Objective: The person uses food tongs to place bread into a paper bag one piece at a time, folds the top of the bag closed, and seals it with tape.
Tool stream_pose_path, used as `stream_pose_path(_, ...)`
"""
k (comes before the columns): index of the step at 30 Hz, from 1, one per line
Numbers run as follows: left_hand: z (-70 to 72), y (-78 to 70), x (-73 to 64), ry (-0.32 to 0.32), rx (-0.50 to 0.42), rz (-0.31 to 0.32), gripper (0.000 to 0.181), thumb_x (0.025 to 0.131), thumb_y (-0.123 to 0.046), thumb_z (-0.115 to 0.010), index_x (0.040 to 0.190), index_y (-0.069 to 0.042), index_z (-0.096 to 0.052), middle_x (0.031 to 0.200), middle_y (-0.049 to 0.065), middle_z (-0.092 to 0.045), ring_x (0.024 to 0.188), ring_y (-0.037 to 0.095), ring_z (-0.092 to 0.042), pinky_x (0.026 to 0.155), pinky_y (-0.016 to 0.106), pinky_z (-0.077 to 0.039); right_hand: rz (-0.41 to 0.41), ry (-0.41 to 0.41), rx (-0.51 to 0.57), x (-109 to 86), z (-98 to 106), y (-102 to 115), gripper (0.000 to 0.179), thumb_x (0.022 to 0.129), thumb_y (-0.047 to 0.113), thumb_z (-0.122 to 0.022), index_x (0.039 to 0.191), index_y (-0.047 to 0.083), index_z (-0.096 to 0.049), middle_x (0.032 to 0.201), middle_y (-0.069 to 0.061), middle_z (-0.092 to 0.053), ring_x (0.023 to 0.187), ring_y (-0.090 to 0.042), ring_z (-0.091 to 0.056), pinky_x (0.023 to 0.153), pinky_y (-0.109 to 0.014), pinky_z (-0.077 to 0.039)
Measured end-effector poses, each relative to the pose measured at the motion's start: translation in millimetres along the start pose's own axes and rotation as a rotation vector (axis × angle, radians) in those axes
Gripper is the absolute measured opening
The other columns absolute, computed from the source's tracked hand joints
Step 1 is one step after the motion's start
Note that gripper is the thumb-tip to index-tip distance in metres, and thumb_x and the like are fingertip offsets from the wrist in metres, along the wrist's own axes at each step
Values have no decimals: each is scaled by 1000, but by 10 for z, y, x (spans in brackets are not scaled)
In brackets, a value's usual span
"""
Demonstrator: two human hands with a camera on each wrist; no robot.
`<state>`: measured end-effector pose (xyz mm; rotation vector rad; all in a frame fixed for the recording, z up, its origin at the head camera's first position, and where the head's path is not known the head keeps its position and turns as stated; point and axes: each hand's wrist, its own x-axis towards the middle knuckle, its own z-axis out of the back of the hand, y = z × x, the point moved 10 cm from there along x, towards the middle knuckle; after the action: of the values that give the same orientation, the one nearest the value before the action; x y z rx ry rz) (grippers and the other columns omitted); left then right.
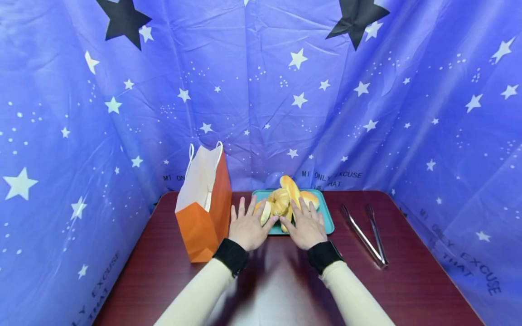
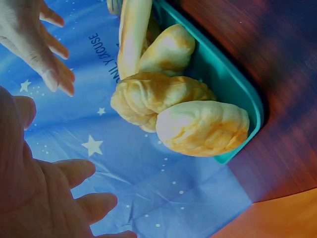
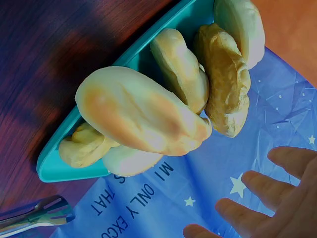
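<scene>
Blue-violet fabric curtain (image 1: 253, 113), patterned with white and black stars (image 1: 124, 20); hung on three sides. Black capital lettering (image 1: 332, 175) can be read as "MI ONLY EXCUSE IS THAT", broken in places by folds.

Dark red wood-grain table (image 1: 416, 280), enclosed by the curtain.

Orange paper carrier bag (image 1: 219, 208), white-lined, with white cord handles; stood upright on the table, left of the tray.

Teal rectangular shallow tray (image 1: 327, 222), placed at the far side of the table and heaped with bread.

Left hand (image 1: 248, 228) and right hand (image 1: 306, 226): fingers extended and spread wide, backs turned up; held at the near edge of the tray, apart from the bread in the wrist views. In the head view, part of the tray and bread is hidden by them.

Silver metal tongs (image 1: 364, 239), laid spread right of the tray.

Long golden-brown loaf (image 1: 290, 186), ridged tan pastry (image 1: 280, 202) and pale oval bun (image 1: 266, 213), all carried on the tray.
</scene>
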<state>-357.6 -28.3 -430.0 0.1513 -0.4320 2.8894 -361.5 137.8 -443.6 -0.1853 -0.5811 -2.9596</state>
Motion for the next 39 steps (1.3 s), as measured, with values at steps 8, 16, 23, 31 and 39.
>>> stream_pose_path(8, 185, -45, -123, 106, -2, -76, 76, 102, -76, -24, 162, -30, -36, 172, 8, -26, 158, 45, -20, 127, 65, -20, 5, 17, 20, -50, 5, -61, 74, 106, 60, -45, 164, 15, -32, 173, -14, -22, 157, -50, -14, 123, -74, -15)
stream_pose_path(16, 631, -127, -284, 175, -23, -170, 74, 104, -73, -28, 161, -28, -40, 168, 10, -33, 156, 47, -24, 127, 62, -23, 17, 15, 15, -142, 65, -153, 74, 106, 60, -45, 162, 14, -35, 171, -16, -26, 158, -48, -15, 123, -74, -16)
stream_pose_path(23, 1211, -93, -399, 122, -116, -231, 65, 106, -63, -41, 157, -24, -47, 164, 11, -41, 157, 37, -29, 129, 56, -24, 25, 2, 34, -221, 114, -318, 73, 106, 59, -45, 161, 12, -37, 170, -18, -27, 157, -49, -18, 121, -76, -17)
stream_pose_path(31, 1625, 315, -426, 145, -165, -156, 70, 103, -73, -33, 157, -30, -45, 166, 10, -39, 158, 42, -23, 126, 64, -22, 12, -13, 23, -265, 159, -576, 70, 107, 57, -44, 160, 10, -39, 168, -21, -29, 154, -52, -22, 119, -76, -20)
stream_pose_path(39, 1920, 627, -432, 115, -130, -146, 67, 106, -67, -33, 155, -24, -50, 159, 10, -49, 152, 42, -37, 122, 65, -30, -13, -6, 40, -295, 154, -847, 76, 107, 62, -40, 159, 7, -39, 168, -23, -28, 154, -53, -20, 120, -74, -20)
